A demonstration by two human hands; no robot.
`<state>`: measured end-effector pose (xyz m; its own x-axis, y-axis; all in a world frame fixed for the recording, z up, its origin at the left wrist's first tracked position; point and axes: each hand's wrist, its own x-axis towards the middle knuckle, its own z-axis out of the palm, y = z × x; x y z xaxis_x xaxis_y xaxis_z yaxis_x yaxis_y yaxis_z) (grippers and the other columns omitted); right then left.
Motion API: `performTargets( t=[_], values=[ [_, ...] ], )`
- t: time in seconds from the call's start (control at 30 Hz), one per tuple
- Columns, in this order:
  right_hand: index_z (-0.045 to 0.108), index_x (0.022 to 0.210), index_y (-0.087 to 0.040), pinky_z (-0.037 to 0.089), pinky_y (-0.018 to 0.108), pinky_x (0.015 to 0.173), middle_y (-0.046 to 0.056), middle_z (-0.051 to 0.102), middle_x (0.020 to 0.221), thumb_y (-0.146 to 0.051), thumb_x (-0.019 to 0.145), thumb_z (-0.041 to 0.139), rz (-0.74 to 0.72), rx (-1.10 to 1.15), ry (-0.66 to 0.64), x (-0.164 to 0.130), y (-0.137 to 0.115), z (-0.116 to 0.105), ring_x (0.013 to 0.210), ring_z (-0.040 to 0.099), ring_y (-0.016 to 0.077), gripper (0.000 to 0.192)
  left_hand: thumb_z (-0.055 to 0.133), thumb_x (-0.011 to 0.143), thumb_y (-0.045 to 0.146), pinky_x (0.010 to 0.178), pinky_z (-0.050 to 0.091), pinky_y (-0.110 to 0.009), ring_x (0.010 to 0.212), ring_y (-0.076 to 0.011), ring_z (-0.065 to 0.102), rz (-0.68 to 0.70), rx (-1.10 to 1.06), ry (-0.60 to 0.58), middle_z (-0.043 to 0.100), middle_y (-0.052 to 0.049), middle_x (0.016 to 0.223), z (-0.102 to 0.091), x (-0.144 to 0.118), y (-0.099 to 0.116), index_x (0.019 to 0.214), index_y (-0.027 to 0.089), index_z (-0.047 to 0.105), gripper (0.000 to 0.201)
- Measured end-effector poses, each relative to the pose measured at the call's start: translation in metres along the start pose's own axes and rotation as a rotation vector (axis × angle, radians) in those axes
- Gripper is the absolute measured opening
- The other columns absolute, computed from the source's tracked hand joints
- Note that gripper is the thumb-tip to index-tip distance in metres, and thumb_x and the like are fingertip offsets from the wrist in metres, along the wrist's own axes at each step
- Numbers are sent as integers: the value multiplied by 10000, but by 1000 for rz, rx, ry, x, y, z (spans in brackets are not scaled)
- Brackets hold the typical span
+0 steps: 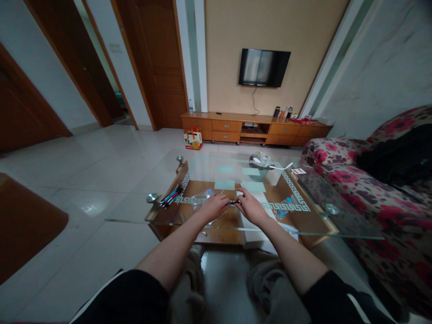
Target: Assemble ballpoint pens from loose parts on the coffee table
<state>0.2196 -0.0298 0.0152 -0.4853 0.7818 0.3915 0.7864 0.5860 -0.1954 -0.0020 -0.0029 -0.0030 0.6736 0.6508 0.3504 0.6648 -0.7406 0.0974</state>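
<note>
Above the near part of a glass coffee table (135,211), both of my hands are closed on one slim dark pen (232,203) with a bluish part. My left hand (216,206) grips its left end, and my right hand (250,207) pinches the right end. The fingers cover most of the pen, so its tip and cap cannot be made out. To the left, a bundle of pens (171,196) in black, red and blue lies on the glass. Clear plastic wrapping (200,198) is beside my left hand.
Pale rectangles (224,185) show in the middle of the table. A bowl with plastic in it (261,160) and a red-and-white card (299,171) are toward the far right. A bottle (282,211) lies under the glass. A flowered sofa (388,180) stands to the right.
</note>
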Motion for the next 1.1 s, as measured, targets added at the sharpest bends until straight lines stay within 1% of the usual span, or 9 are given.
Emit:
performTargets(
  t=[0.1,0.23,0.37,0.43,0.57,0.73,0.8,0.93,1.1],
  values=[
    [567,1090,-218,508,389,914,108,452,1398,-212,948,558,-1,25,-7,-1,-2,-2,1080,595,213,143,565,958,297,878,421,-346,934,-198,597,-7,6,-5,644,-53,947,1,0,0,1089,222,670,184],
    [581,1136,-217,489,411,957,116,475,1373,-313,949,585,7,28,13,-1,-4,-6,1152,568,242,210,555,964,291,887,420,-339,953,-195,595,-2,8,3,648,-53,973,0,0,1,1089,221,662,179],
    [650,951,-195,487,419,962,121,507,1340,-329,1000,482,18,-10,5,0,-2,-4,1095,596,237,220,570,956,286,890,419,-341,964,-196,594,1,17,-5,646,-56,986,-3,0,1,1042,212,665,148],
    [645,905,-187,495,407,954,120,511,1336,-314,999,483,9,-8,-1,0,-1,-2,1060,610,226,227,572,954,282,887,421,-340,963,-195,593,6,18,-10,642,-57,983,-3,-1,1,1035,209,666,144],
    [604,1017,-201,510,387,932,108,501,1345,-271,968,544,12,44,18,-1,-1,-1,1080,607,217,104,562,957,275,885,421,-337,955,-192,591,-3,21,-4,635,-53,970,-2,-1,1,1051,212,666,154],
    [571,1142,-214,499,391,954,116,499,1344,-285,947,577,7,79,11,-2,-5,-8,1144,581,228,207,549,965,280,880,417,-338,950,-194,593,1,15,0,634,-52,965,0,-1,-1,1068,216,662,166],
    [597,1116,-209,488,392,975,120,506,1338,-319,961,557,10,66,12,-2,-6,-10,1154,577,233,194,551,965,284,889,415,-342,959,-197,593,1,5,8,637,-49,974,0,-1,-1,1073,220,656,164],
    [640,939,-198,476,388,987,118,556,1264,-302,994,486,30,56,11,-1,-4,-8,1119,594,226,194,566,954,274,893,413,-339,962,-194,593,-8,1,7,638,-45,979,1,-1,-2,1051,222,653,139],
    [587,1039,-210,486,377,959,103,551,1244,-257,954,545,36,127,24,-3,-2,-7,1120,580,218,106,553,959,272,893,413,-338,954,-192,596,-14,16,-8,635,-42,966,-1,-1,-1,1016,214,648,124]
  ],
)
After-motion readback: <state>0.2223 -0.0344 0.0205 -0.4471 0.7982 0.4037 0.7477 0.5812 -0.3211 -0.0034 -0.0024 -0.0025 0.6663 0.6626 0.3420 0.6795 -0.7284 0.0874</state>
